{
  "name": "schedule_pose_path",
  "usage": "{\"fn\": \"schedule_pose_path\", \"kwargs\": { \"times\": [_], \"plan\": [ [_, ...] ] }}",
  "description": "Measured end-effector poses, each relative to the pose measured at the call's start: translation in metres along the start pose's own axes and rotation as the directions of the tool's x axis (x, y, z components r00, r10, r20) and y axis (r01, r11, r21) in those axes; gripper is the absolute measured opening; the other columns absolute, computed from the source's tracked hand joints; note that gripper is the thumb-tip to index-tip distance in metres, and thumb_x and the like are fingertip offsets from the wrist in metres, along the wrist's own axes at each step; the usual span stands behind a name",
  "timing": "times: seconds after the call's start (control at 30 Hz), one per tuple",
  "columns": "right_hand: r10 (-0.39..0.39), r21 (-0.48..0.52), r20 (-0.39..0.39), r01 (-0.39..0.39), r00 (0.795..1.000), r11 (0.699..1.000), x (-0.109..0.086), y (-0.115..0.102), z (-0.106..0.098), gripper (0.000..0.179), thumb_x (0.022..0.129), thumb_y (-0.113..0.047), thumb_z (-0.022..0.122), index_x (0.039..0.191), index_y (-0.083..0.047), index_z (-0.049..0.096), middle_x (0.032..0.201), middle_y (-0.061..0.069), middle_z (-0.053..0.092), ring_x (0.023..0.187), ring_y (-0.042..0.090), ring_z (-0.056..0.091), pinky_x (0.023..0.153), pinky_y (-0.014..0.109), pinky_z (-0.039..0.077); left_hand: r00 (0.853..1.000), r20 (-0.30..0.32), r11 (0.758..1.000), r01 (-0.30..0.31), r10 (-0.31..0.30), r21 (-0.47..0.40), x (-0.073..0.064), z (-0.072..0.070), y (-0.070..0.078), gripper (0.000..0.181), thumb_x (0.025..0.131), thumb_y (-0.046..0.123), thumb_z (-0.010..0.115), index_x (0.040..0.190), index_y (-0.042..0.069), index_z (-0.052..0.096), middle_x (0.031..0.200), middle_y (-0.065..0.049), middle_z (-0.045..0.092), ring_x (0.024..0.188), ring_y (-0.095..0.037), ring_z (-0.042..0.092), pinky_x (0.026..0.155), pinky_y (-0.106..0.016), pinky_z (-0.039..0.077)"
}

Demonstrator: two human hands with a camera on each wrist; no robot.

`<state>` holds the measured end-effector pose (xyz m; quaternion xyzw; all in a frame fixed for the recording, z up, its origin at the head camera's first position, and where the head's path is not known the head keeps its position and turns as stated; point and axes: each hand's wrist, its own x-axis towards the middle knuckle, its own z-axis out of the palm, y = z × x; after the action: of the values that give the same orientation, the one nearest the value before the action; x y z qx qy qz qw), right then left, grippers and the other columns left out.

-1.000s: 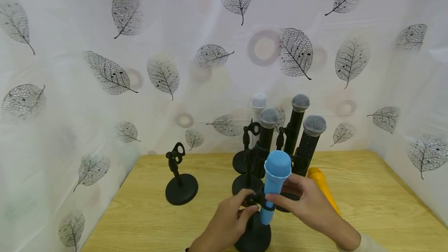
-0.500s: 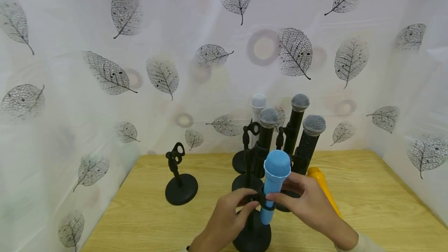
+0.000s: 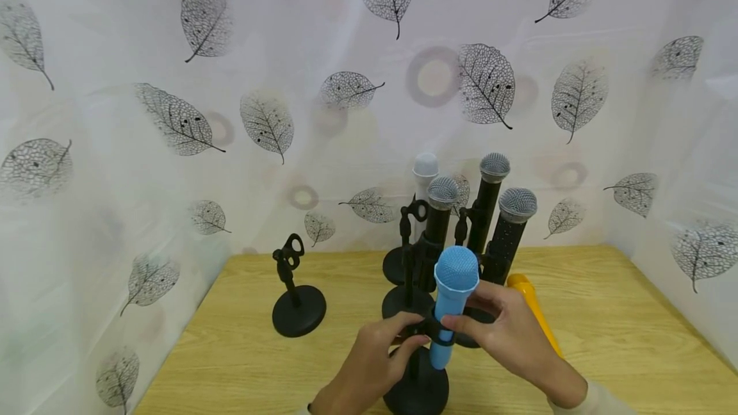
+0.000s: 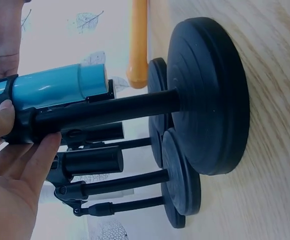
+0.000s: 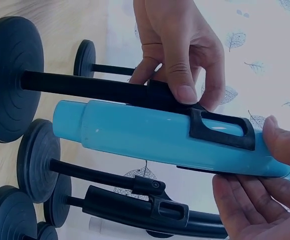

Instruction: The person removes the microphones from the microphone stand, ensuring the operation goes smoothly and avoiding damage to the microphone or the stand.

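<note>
A light blue microphone (image 3: 454,280) sits through the ring clip (image 5: 219,131) of a black stand, its head up and tilted a little. My left hand (image 3: 377,357) pinches the top of that stand (image 4: 105,111), just beside the clip, between thumb and fingers. My right hand (image 3: 507,338) grips the blue microphone's body, the thumb on its near side and the fingers behind. In the right wrist view the microphone's lower end (image 5: 70,120) pokes out below the clip. The round base (image 3: 416,389) of the stand rests on the wooden table.
Behind stand several microphones in stands: a white one (image 3: 425,168), a black one (image 3: 441,197), another black one (image 3: 492,178) and a speckled one (image 3: 510,223). An orange microphone (image 3: 533,312) lies at the right. A bare stand (image 3: 298,309) is at the left on the table (image 3: 242,364).
Almost nothing differs. My left fingers have shifted slightly on the stand's top by the clip; the right hand keeps its grip on the blue microphone.
</note>
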<state>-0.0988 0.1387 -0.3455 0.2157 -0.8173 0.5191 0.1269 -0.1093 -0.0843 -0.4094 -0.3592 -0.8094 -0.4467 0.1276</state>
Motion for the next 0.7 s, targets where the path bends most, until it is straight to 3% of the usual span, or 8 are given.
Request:
{"fn": "schedule_pose_path", "kwargs": {
  "times": [0.7],
  "plan": [
    [0.000,-0.013,0.008,0.000,1.000,1.000,0.0036,-0.0038,-0.0027,0.035,0.083,-0.012,0.085,0.114,-0.004,0.073,0.107,0.003,0.075,0.093,0.014,0.073,0.081,0.035,0.061,1.000,0.025,1.000,-0.008,0.007,0.030,0.0033,-0.0014,0.0041,0.019,0.100,0.016,0.065,0.117,0.007,0.066,0.105,-0.002,0.075,0.093,-0.004,0.070,0.075,-0.010,0.053]
  ]
}}
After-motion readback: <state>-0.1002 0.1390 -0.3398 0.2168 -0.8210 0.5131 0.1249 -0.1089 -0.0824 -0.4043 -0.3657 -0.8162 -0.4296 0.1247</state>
